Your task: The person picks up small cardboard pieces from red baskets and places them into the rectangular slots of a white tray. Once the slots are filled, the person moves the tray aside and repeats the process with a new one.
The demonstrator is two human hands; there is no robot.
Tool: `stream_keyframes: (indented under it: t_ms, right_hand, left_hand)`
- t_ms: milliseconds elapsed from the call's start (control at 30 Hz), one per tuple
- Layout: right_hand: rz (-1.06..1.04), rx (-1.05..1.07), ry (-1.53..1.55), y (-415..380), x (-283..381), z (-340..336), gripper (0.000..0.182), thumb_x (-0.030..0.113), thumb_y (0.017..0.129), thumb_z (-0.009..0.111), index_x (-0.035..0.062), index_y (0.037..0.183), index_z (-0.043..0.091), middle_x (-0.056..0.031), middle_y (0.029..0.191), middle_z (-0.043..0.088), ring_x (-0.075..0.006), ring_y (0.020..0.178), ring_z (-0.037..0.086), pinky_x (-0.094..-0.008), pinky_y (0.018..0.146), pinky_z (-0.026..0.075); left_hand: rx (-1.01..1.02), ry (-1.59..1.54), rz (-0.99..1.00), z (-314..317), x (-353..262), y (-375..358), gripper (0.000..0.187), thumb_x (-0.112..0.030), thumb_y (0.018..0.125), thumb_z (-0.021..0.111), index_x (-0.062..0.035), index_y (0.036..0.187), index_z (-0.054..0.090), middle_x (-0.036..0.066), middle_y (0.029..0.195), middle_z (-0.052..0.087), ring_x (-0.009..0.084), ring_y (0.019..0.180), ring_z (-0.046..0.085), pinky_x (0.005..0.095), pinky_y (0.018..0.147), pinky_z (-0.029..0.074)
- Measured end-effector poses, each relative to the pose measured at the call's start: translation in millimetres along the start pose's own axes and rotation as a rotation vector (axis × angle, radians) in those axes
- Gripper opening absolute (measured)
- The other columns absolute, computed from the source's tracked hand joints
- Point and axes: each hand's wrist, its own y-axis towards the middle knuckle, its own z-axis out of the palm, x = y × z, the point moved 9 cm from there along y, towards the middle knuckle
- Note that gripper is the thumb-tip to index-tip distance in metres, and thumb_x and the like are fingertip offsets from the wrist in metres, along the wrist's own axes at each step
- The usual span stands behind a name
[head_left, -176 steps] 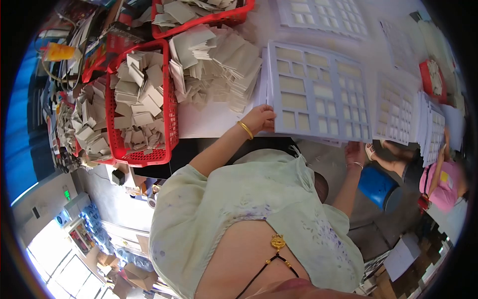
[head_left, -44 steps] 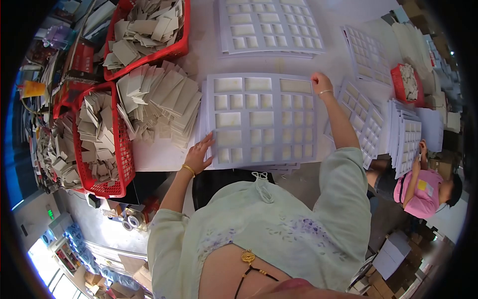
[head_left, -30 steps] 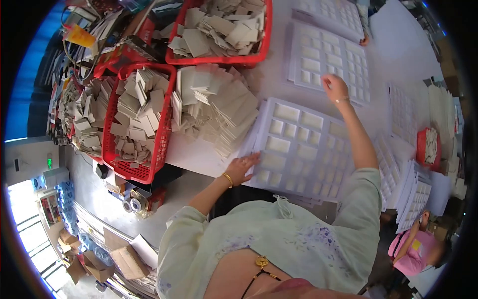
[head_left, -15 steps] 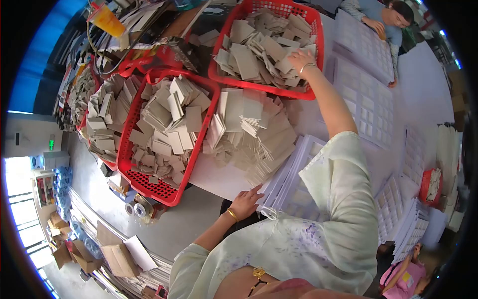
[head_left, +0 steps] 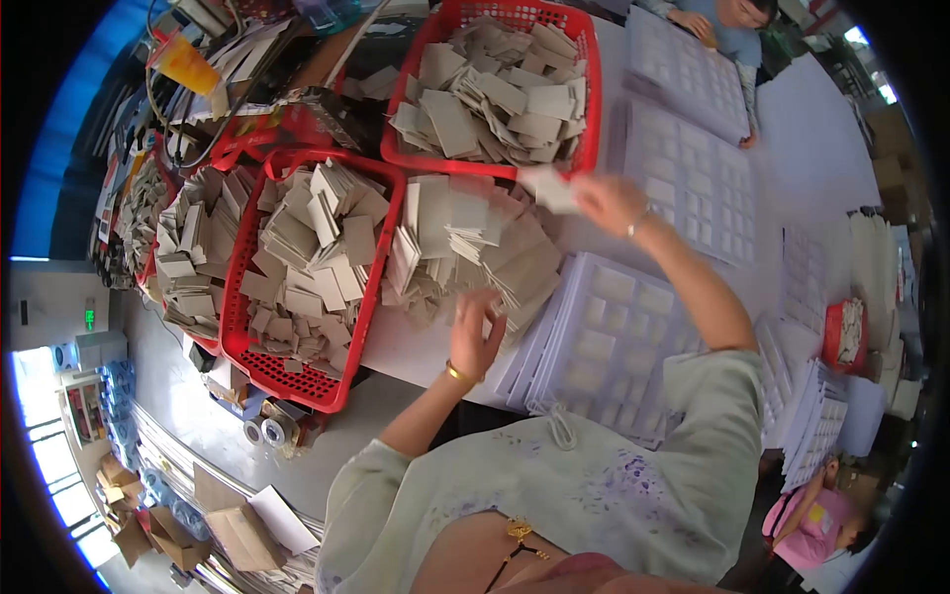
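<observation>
My right hand (head_left: 612, 205) is closed on a pale grey cardboard piece (head_left: 550, 188), both blurred by motion, just below the upper red basket (head_left: 594, 109). That basket is heaped with similar cardboard pieces (head_left: 495, 94). My left hand (head_left: 475, 339) is raised at the near edge of a loose cardboard pile (head_left: 515, 247), its fingers loosely curled and apart with nothing seen in them. To the right of this hand lies a stack of white compartment trays (head_left: 614, 342), below my right forearm.
A second red basket (head_left: 394, 238) of cardboard pieces stands at the left, with more cardboard (head_left: 193, 243) beyond it. Other white trays (head_left: 688, 178) lie farther along the table. One co-worker (head_left: 737, 30) sits at the far side, another person (head_left: 811, 520) at the lower right.
My right hand has come out of the upper basket toward me with a cardboard piece. My left hand has lifted from the table edge toward the pile. The view has shifted slightly.
</observation>
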Motion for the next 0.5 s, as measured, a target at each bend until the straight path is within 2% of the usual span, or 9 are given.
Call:
stream_keyframes:
  t_ms: [67,100,167,200,267,333,400,467,500]
  right_hand:
    - [-0.013,0.328,-0.059,-62.8,36.4,17.5,0.005,0.018,0.082,0.054,0.0145,0.084,0.055,-0.0100,0.075,0.061,-0.0325,0.070,0.060,-0.0434,0.059,0.047]
    - [-0.013,0.446,-0.074,-91.4,44.6,27.1,0.006,0.019,0.083,0.053,0.0145,0.084,0.056,-0.0097,0.075,0.061,-0.0321,0.071,0.061,-0.0432,0.060,0.047]
    - [-0.004,0.480,-0.027,-132.9,50.4,28.5,0.008,0.021,0.083,0.052,0.0135,0.085,0.055,-0.0093,0.076,0.061,-0.0322,0.072,0.061,-0.0430,0.061,0.048]
    - [0.009,0.498,0.002,-155.8,52.2,30.1,0.009,0.022,0.084,0.052,0.0130,0.085,0.055,-0.0092,0.076,0.061,-0.0323,0.073,0.062,-0.0429,0.062,0.048]
    - [0.094,0.453,0.083,-189.1,37.2,27.9,0.011,0.021,0.083,0.053,0.0117,0.089,0.054,-0.0102,0.078,0.062,-0.0324,0.074,0.062,-0.0430,0.063,0.048]
    - [0.241,0.356,0.147,-215.3,10.6,17.9,0.013,0.019,0.083,0.055,0.0107,0.092,0.053,-0.0118,0.080,0.062,-0.0327,0.075,0.062,-0.0434,0.064,0.048]
    - [0.444,0.205,0.190,-238.3,-25.9,0.2,0.017,0.017,0.082,0.056,0.0099,0.096,0.052,-0.0141,0.082,0.063,-0.0332,0.076,0.062,-0.0439,0.065,0.048]
    - [0.560,-0.019,0.148,-266.8,-74.6,-17.4,0.020,0.014,0.082,0.058,0.0082,0.100,0.050,-0.0163,0.084,0.064,-0.0319,0.077,0.063,-0.0424,0.067,0.049]
    - [0.697,-0.004,0.238,-281.2,-94.5,-18.4,0.021,0.014,0.082,0.058,0.0076,0.101,0.050,-0.0153,0.085,0.064,-0.0300,0.076,0.064,-0.0408,0.068,0.049]
  left_hand:
    - [-0.093,-0.065,-0.028,4.5,-26.6,25.6,0.030,0.001,0.073,0.067,-0.0044,0.102,0.060,0.008,0.089,0.060,0.0158,0.063,0.055,0.0275,0.055,0.043]
    - [0.053,-0.083,0.029,24.2,-33.6,31.6,0.028,0.000,0.074,0.067,-0.0050,0.101,0.061,0.008,0.087,0.060,0.0159,0.061,0.055,0.0279,0.054,0.043]
    - [0.361,-0.127,0.144,66.6,-48.8,28.5,0.025,-0.001,0.075,0.067,-0.0062,0.099,0.063,0.008,0.082,0.061,0.0162,0.056,0.054,0.0286,0.053,0.043]
    - [0.393,-0.121,0.163,81.0,-50.3,21.2,0.022,-0.002,0.076,0.067,-0.0066,0.097,0.064,0.008,0.080,0.061,0.0162,0.056,0.054,0.0284,0.053,0.043]
    - [0.460,-0.114,0.211,112.5,-52.0,3.1,0.017,-0.003,0.077,0.066,-0.0072,0.094,0.065,0.008,0.076,0.061,0.0163,0.056,0.056,0.0282,0.053,0.044]
    - [0.417,-0.193,0.029,133.4,-40.0,-3.4,0.012,-0.004,0.079,0.064,-0.0048,0.092,0.065,0.007,0.070,0.060,0.0139,0.058,0.058,0.0269,0.055,0.047]
    - [0.319,-0.162,-0.035,152.5,-20.3,-2.6,0.014,-0.008,0.080,0.064,-0.0057,0.093,0.063,0.008,0.070,0.063,0.0174,0.057,0.061,0.0301,0.053,0.047]
    - [0.335,-0.226,-0.194,177.3,5.6,3.4,0.016,-0.009,0.080,0.065,-0.0053,0.095,0.062,0.008,0.069,0.062,0.0167,0.055,0.060,0.0306,0.052,0.047]
    - [0.338,-0.256,-0.274,189.2,19.7,6.9,0.017,-0.009,0.080,0.065,-0.0051,0.096,0.061,0.008,0.068,0.062,0.0164,0.054,0.060,0.0308,0.052,0.047]
